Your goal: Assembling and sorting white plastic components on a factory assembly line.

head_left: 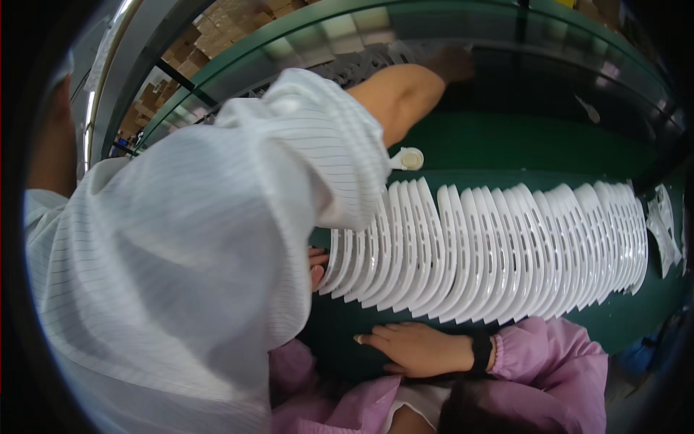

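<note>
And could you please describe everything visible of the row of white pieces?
The row of white pieces looks like glossy plastic: thin, curved, slotted shells, close-set, with one wider gap left of centre. It runs left to right on the green work surface. A striped sleeve hides its upper left; fingers appear to touch its left end.

Head-worn left fisheye, facing down and forward onto green worktable (pixel 470 141) at close range; straight edges bending.

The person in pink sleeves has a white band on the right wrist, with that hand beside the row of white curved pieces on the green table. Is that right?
Not quite: the wrist band is black, as the head view shows. The right hand is beside the row of white curved pieces on the green table.
</note>
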A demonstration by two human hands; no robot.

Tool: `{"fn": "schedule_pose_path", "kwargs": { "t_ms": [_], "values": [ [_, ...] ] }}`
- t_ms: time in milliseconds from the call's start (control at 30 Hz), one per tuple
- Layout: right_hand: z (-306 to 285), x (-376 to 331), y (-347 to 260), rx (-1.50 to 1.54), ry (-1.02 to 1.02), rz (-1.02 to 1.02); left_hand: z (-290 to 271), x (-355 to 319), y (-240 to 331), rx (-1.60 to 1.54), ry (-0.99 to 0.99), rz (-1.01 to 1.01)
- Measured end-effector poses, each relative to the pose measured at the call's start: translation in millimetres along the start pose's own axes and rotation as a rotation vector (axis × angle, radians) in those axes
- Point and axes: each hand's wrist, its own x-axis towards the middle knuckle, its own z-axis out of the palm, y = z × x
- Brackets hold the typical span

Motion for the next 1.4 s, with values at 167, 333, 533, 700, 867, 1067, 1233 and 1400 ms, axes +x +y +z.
{"fn": "schedule_pose_path", "kwargs": {
  "t_ms": [167, 333, 533, 700, 867, 1067, 1233, 1400],
  "values": [
    [15, 14, -12, -0.028, -0.003, -0.144, -64, -98, 13, -0.702, 0.008, -0.932],
    [20, 10, 3, -0.109, 0.068, -0.148, -65, -34, 34, -1.022, 0.116, -0.877],
    [21, 5, 3, -0.148, 0.067, -0.147, -63, -4, 52, -0.764, 0.028, -0.748],
    [21, 8, -3, -0.153, 0.017, -0.185, -72, -12, 55, -0.632, 0.035, -0.781],
    [13, 3, 4, -0.136, -0.009, -0.097, -56, -3, 55, -0.698, 0.034, -0.809],
    [9, 10, -1, -0.106, -0.02, -0.135, -71, -5, 58, -0.543, 0.043, -0.873],
    [3, 16, -10, -0.125, -0.058, -0.153, -82, -16, 48, -0.597, -0.023, -0.916],
    [-6, 19, -18, -0.099, -0.124, -0.061, -68, -46, -20, -0.674, 0.133, -1.115]
  ]
}}
